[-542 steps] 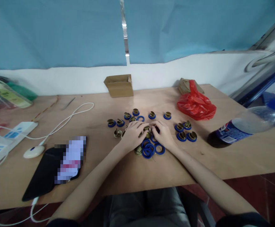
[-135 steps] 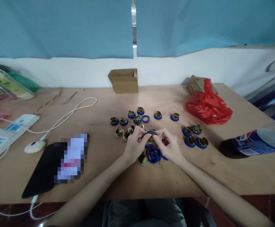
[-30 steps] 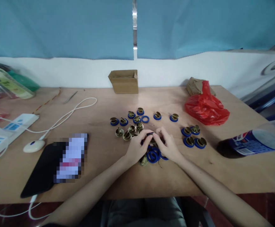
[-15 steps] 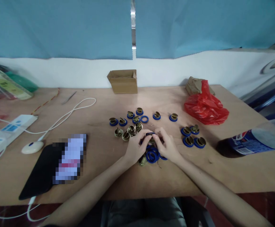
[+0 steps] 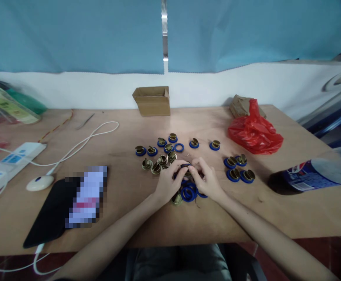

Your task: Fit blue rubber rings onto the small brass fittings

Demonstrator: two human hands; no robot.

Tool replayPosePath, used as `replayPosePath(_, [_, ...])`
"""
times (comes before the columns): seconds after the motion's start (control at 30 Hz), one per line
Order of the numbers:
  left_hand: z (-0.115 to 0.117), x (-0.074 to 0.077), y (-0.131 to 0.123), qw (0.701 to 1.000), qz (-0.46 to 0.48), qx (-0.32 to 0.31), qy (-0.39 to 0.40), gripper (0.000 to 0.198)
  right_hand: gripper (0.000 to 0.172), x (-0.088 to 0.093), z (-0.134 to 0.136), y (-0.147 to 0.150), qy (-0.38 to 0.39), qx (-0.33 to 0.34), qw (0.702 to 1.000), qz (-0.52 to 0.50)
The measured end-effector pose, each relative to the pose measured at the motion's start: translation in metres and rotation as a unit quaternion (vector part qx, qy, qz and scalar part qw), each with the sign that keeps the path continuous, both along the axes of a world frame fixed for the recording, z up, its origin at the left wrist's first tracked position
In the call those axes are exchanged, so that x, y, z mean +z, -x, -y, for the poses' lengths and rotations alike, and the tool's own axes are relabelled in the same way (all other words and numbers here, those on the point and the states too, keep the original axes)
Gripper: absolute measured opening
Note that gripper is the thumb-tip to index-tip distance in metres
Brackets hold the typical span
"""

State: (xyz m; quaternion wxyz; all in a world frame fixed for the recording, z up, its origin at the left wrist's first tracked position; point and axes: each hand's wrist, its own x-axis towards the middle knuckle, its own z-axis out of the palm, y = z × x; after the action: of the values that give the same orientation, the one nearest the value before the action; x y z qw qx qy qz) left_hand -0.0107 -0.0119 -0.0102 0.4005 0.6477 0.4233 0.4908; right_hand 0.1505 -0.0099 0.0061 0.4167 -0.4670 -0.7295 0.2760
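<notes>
**Counts by kind**

One small open brown cardboard box [image 5: 152, 100] is seen. Before it, eleven round brass caps fitted with blue rubber rings [image 5: 215, 145] are counted, four of them grouped to its right. At least five bare round brass caps [image 5: 146, 164] and one lone blue rubber ring [image 5: 179, 147] are counted too.

No text is reading clearly. The blue bottle label [image 5: 300, 177] is showing only blurred white marks and a red-white-blue emblem; the dark print on the yellow-green packet [image 5: 3, 104] is smearing.
</notes>
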Motion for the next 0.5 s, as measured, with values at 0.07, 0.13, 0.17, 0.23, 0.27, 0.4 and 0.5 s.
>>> replayPosePath(0.07, [0.0003,0.0016,-0.0004,1.000,-0.002,0.003,-0.006,0.017,0.016,-0.0005,-0.0003,0.0000,-0.003,-0.002,1.000,0.000])
replayPosePath(0.13, [0.0007,0.0028,-0.0004,1.000,-0.002,0.003,-0.008,0.016,0.017,-0.0014,-0.0005,0.0002,-0.006,-0.005,1.000,-0.001])
replayPosePath(0.17, [0.0008,0.0032,-0.0003,1.000,-0.002,0.002,-0.008,0.016,0.017,-0.0019,-0.0006,0.0003,-0.006,-0.007,1.000,-0.003])
replayPosePath(0.23, [0.0009,0.0034,0.0002,1.000,-0.007,0.003,-0.008,0.017,0.017,-0.0028,-0.0007,0.0006,-0.002,-0.010,1.000,-0.006])
replayPosePath(0.27, [0.0009,0.0033,0.0005,1.000,-0.011,0.004,-0.008,0.017,0.016,-0.0031,-0.0007,0.0007,0.000,-0.010,1.000,-0.008])
replayPosePath(0.4, [0.0005,0.0024,0.0009,1.000,-0.012,0.004,-0.001,0.017,0.016,-0.0031,-0.0007,0.0008,0.009,-0.011,1.000,-0.012])
replayPosePath(0.5, [0.0000,0.0009,0.0009,1.000,-0.010,0.001,0.003,0.017,0.015,-0.0029,-0.0008,0.0007,0.011,-0.011,1.000,-0.012])
